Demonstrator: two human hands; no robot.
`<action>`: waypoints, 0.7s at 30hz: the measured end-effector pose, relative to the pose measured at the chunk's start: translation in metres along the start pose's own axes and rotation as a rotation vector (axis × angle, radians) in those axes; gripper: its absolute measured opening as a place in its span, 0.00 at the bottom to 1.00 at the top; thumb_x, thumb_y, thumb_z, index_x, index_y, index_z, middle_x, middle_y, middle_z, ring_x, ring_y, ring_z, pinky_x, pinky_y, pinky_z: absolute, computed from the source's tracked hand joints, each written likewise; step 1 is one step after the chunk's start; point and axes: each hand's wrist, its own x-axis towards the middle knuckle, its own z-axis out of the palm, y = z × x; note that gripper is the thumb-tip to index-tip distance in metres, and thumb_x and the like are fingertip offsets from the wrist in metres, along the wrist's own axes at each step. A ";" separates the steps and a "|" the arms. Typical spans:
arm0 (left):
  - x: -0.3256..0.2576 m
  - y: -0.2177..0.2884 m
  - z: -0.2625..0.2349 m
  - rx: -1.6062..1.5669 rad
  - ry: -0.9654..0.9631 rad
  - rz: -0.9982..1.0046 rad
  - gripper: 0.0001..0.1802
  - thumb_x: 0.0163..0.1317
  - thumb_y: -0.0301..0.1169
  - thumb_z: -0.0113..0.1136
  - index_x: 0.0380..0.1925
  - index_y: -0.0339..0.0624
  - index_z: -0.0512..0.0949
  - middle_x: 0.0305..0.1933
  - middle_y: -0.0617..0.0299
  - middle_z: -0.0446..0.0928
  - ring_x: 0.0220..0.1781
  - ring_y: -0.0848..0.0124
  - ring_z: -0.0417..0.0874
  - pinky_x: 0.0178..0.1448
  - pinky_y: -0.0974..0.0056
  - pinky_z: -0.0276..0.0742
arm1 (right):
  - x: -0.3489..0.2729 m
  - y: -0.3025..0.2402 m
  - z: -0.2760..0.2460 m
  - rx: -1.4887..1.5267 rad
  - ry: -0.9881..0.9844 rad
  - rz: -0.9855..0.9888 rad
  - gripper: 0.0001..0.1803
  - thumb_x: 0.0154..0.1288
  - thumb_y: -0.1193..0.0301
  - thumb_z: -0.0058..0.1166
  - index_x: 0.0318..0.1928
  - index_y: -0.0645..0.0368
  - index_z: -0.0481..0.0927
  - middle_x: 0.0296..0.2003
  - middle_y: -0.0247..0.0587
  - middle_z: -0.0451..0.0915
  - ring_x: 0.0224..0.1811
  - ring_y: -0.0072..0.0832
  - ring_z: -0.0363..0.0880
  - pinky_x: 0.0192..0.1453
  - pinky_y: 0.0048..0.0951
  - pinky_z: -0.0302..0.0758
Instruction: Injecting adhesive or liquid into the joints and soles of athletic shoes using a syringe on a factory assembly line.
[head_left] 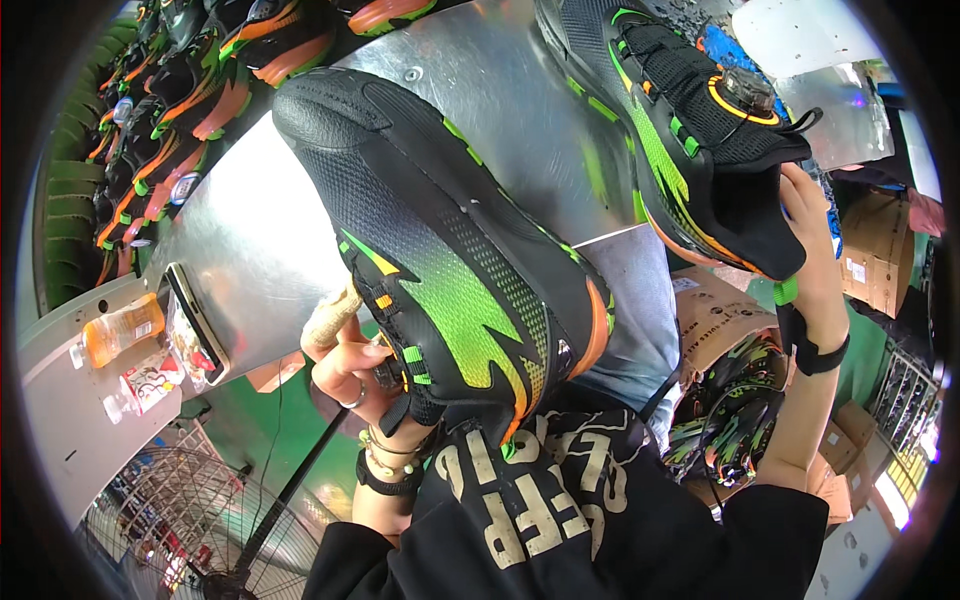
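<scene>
My left hand (350,372) is closed on a black sneaker (440,290) with a green-to-yellow zigzag panel and an orange heel. That sneaker lies tilted on its side close in front of me, its toe toward the far left; my fingers are at its lacing side, near a dial. A tan cover sits on one finger. At the far right, my right hand (818,250) grips the heel collar of a matching sneaker (655,135). Its toe points away, and a round dial (748,92) with an orange ring shows on its tongue. The right fingertips are partly hidden inside the collar.
Beneath the sneakers is a shiny metal table (480,60). Several similar shoes (185,100) stand at the far left beside a green ribbed belt (72,190). A phone (197,320) and an orange drink bottle (122,330) lie left. A fan (230,575) and an open carton (725,325) stand lower.
</scene>
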 end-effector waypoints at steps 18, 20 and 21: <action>-0.001 -0.003 0.001 -0.118 0.062 -0.094 0.25 0.47 0.22 0.72 0.37 0.47 0.63 0.54 0.51 0.66 0.60 0.55 0.70 0.66 0.49 0.67 | -0.018 -0.008 0.050 0.022 0.222 0.108 0.33 0.51 0.63 0.59 0.59 0.61 0.70 0.61 0.47 0.67 0.61 0.43 0.65 0.66 0.42 0.56; 0.003 -0.002 0.000 -0.072 0.020 -0.036 0.21 0.53 0.21 0.65 0.37 0.45 0.62 0.55 0.49 0.66 0.62 0.55 0.70 0.65 0.52 0.69 | -0.020 -0.008 0.055 0.060 0.255 0.094 0.33 0.52 0.62 0.59 0.59 0.61 0.70 0.60 0.48 0.69 0.61 0.43 0.66 0.65 0.41 0.57; 0.005 -0.002 0.001 -0.033 -0.016 0.020 0.16 0.59 0.20 0.59 0.38 0.44 0.60 0.57 0.47 0.66 0.63 0.55 0.69 0.64 0.54 0.71 | -0.020 -0.007 0.057 0.112 0.256 0.079 0.33 0.52 0.61 0.59 0.59 0.62 0.70 0.59 0.50 0.70 0.60 0.43 0.67 0.64 0.41 0.57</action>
